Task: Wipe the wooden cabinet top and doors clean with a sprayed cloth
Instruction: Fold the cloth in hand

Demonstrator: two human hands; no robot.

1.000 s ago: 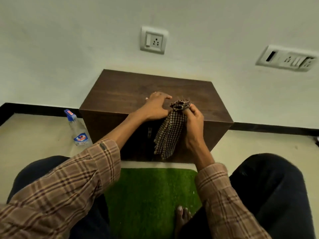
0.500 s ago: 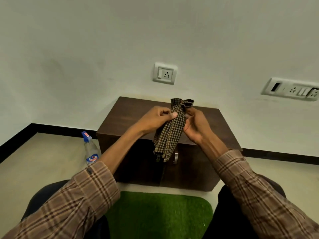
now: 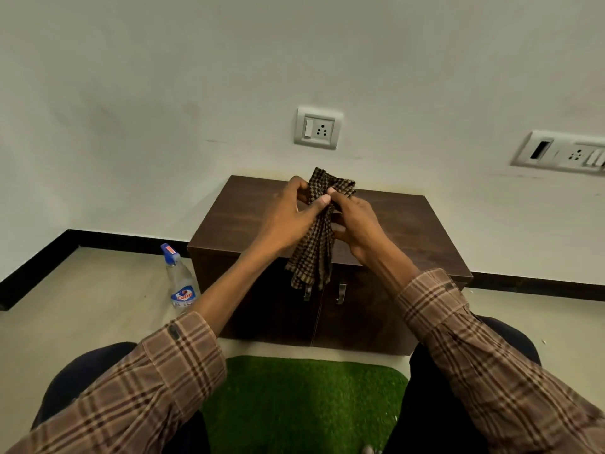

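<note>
A low dark wooden cabinet stands against the white wall, its two doors shut, with two small metal handles at the middle. Both hands hold a brown checked cloth in the air above the cabinet top. My left hand pinches the cloth near its upper end from the left. My right hand grips it from the right, thumb on top. The cloth's lower end hangs down in front of the door handles. A clear spray bottle with a blue cap stands on the floor left of the cabinet.
A green grass-like mat lies on the floor before the cabinet, between my dark-trousered knees. A wall socket sits above the cabinet and a switch panel at the right. A black skirting strip runs along the wall base.
My left hand left the cabinet top and joined the right on the cloth. Both hands lifted the cloth higher. The view tilted up and back from the cabinet.
</note>
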